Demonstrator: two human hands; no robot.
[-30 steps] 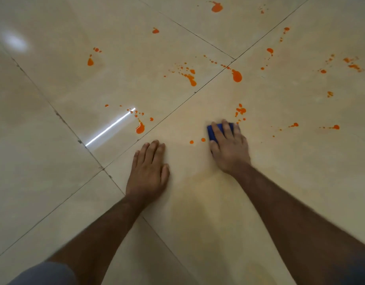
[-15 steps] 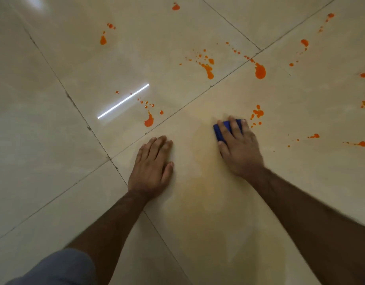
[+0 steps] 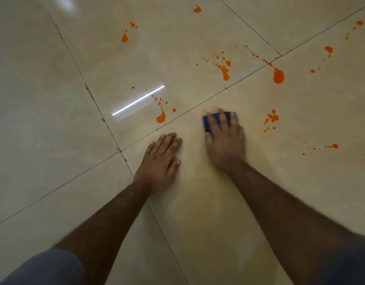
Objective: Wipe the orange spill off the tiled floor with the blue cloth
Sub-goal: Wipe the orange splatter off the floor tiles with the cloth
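Orange spill point(image 3: 278, 75) lies scattered in drops and blots across the glossy tiled floor point(image 3: 54, 130), mostly ahead of you and off to your right; your right hand point(image 3: 225, 140) presses the blue cloth point(image 3: 208, 122) flat on the tile, fingers spread over its top, though blur hides whether they curl round its edge; the nearest blots sit just right of the cloth and just left of it past the grout line; your left hand point(image 3: 160, 161) rests palm-down beside it, fingers straight and together, holding nothing; a bright strip of reflected light point(image 3: 138, 100) crosses the tile ahead.
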